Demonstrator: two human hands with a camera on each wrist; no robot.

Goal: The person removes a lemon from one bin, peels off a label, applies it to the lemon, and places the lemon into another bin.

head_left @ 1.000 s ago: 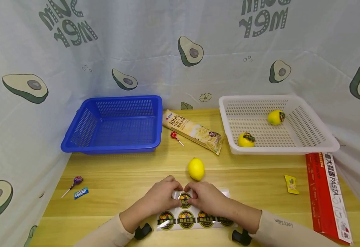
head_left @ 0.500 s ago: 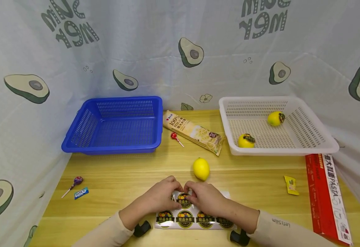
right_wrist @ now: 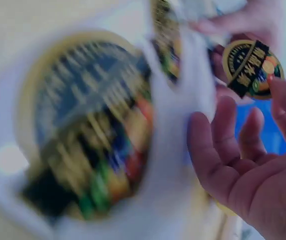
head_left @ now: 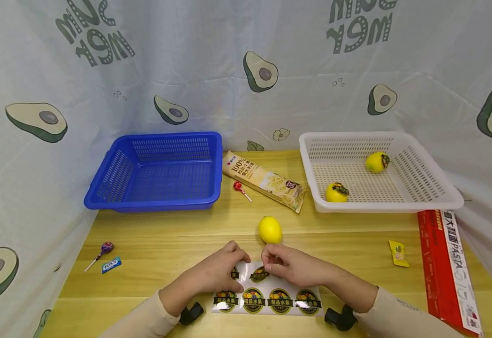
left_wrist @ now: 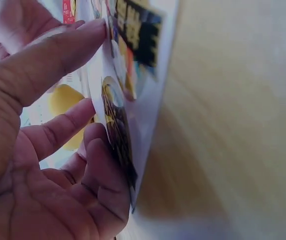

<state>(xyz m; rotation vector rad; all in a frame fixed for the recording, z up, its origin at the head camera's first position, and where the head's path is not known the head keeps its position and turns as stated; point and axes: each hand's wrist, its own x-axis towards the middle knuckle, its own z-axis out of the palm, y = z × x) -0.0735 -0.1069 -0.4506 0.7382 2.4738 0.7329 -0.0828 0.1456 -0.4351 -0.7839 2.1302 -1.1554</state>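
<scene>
My right hand (head_left: pixel 296 265) pinches a round fruit-label sticker (head_left: pixel 260 273) between thumb and index finger, over the sticker sheet. In the right wrist view this sticker (right_wrist: pixel 252 69) shows its black band and fruit print. Spread over the left part of the sheet, my left hand (head_left: pixel 216 270) presses it with thumb and fingertips; the left wrist view shows them against the printed face. The white sticker sheet (head_left: pixel 246 293) lies on the table with a row of round labels along its near side. Just beyond the right hand sits a yellow lemon (head_left: pixel 269 230).
A blue basket (head_left: pixel 165 204) stands back left. The white basket (head_left: pixel 381 206) at back right holds two lemons with labels. Between them lie a pasta packet (head_left: pixel 267 180) and a red lollipop (head_left: pixel 238 186). A red pasta box (head_left: pixel 444 272) lies at right, small candies at both sides.
My right hand has drawn back to the right with the sticker, away from the left hand. The lemon rolled right, then back left. The left hand has stayed nearly in place.
</scene>
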